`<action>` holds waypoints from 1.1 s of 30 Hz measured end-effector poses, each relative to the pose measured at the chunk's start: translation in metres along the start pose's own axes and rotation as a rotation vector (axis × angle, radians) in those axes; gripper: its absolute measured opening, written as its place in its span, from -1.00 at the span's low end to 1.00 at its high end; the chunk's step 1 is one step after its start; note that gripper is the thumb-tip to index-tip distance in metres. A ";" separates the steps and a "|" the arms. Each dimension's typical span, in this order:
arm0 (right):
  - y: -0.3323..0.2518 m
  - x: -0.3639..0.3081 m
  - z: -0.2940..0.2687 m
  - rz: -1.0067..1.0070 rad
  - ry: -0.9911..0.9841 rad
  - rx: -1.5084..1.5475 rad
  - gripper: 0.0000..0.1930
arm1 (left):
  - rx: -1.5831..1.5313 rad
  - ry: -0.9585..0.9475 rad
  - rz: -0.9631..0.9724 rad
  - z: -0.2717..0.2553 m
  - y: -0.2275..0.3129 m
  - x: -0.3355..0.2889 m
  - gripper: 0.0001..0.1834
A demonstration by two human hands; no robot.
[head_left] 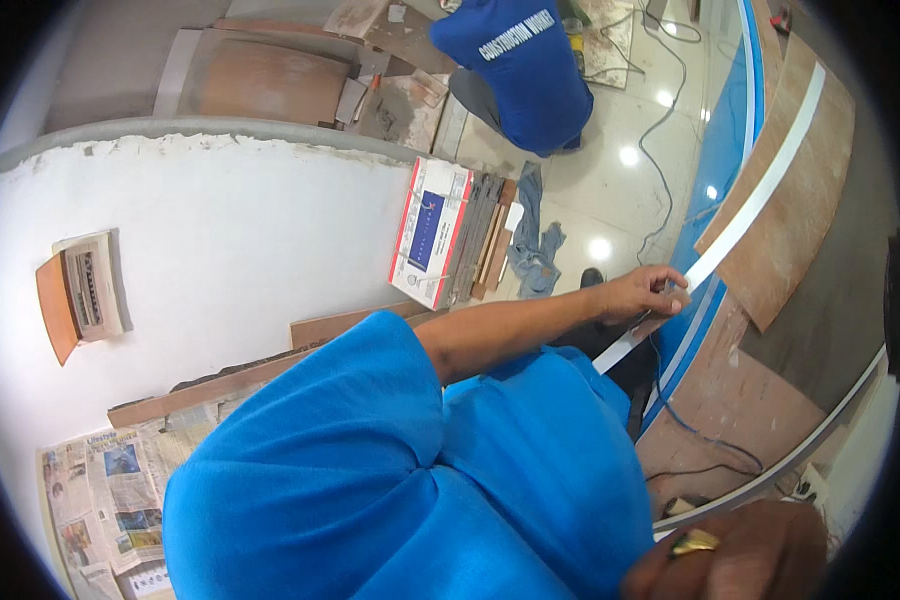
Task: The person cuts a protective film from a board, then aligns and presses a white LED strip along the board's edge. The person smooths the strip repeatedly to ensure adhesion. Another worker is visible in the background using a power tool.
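My left hand reaches out to the right, its fingers closed on a long, narrow white strip. Part of the strip lies over a brown wooden board, and its near end passes below my hand beside my body. A small brownish patch shows under my fingers; what it is I cannot tell. At the lower right edge, my right hand is close to the camera and dark, fingers curled, with a gold-coloured ring on one. Anything inside that hand is hidden.
A blue-edged panel runs beside the boards, with a dark cable near it. A co-worker in dark blue crouches ahead. Stacked boxes and a grey cloth lie on the tiled floor. Newspapers line the left.
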State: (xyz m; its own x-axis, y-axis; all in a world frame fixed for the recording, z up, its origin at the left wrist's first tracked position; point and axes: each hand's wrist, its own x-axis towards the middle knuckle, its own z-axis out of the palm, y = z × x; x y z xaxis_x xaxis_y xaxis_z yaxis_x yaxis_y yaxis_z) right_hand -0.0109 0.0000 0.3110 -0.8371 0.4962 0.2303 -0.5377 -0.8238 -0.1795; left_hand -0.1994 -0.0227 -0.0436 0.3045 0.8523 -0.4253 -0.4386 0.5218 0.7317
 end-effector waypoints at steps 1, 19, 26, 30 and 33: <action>0.002 0.003 0.005 0.006 0.036 0.014 -0.64 | -0.048 0.010 -0.026 -0.004 -0.011 -0.004 -0.42; -0.113 0.002 -0.335 0.067 0.634 -2.080 -0.09 | -0.194 0.039 -0.036 0.017 -0.016 -0.020 -0.39; -0.135 -0.007 -0.394 0.468 0.690 -2.371 0.13 | -0.228 0.107 -0.038 0.017 -0.020 -0.024 -0.38; -0.128 0.007 -0.395 0.538 0.828 -2.405 0.25 | -0.135 0.123 -0.031 0.004 -0.013 -0.035 -0.35; -0.121 0.016 -0.394 0.520 0.812 -2.469 0.28 | -0.124 0.133 -0.025 0.000 -0.010 -0.041 -0.34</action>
State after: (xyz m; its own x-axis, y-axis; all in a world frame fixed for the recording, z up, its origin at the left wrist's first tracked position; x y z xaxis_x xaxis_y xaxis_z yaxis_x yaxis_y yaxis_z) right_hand 0.0009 0.2154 -0.0400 -0.4386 0.8727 -0.2147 0.8735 0.3577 -0.3303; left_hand -0.2077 -0.0626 -0.0335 0.2061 0.8318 -0.5155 -0.5356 0.5368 0.6519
